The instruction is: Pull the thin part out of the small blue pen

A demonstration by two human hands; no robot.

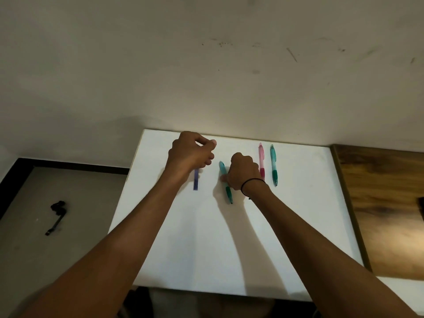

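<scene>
White board [229, 249] lies flat against a pale wall, seen from a head-worn camera looking down along two bare forearms that reach away from the viewer. Four pens rest on the board near its far edge, all with their long axes running roughly front to back, side by side like fence posts.

Farthest left is a purple pen [196, 180]; the left hand [190, 154] is above its far end with fingers curled, covering that end, though whether they actually pinch it cannot be told. Only the near part of the barrel shows, pointing back toward the viewer.

Next comes a teal pen [226, 182], tilted slightly so its dark grip end sits nearer the viewer and a little to the right. The right hand [244, 172], a thin black band on its wrist, rests just beside it on the right, fingers folded and the thumb touching the barrel at mid-length. This hand is plainly the nearer one to that pen.

Beyond the right hand lie a pink pen [261, 161], partly hidden by the knuckles, and a second teal pen [273, 164], close together and untouched.

Brown wooden surface [378, 203] adjoins the board on the right; grey floor [68, 226] with a small black object [57, 214] lies to the left
</scene>
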